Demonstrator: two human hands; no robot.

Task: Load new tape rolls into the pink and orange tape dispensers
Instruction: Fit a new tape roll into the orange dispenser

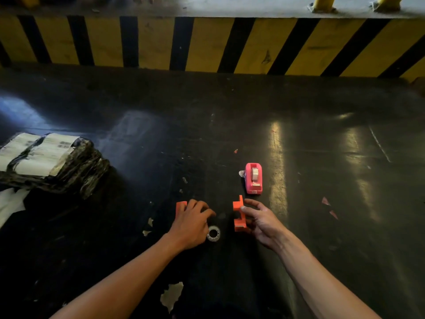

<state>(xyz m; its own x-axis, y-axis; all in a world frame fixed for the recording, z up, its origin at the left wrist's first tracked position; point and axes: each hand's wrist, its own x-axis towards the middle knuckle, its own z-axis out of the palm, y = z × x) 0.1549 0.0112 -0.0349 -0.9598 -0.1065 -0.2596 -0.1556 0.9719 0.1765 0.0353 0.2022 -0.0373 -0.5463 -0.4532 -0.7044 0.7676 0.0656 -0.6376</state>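
right hand (pixel 262 221) grip closed on orange dispenser (pixel 239 214) at 6 o'clock, left hand (pixel 192 223) open over orange piece (pixel 180 207), tape roll (pixel 213 233) beside it, pink dispenser (pixel 253 178) loaded at 12 o'clock of orange one, dark bench (pixel 322 157)

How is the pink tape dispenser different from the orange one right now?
The pink tape dispenser stands whole with a tape roll seated in it; the orange dispenser is in two pieces, with none. Nobody touches the pink one, while the right hand holds one orange piece and the left hand covers the other orange piece. A loose tape roll lies between the hands. Both dispensers sit on the dark floor.
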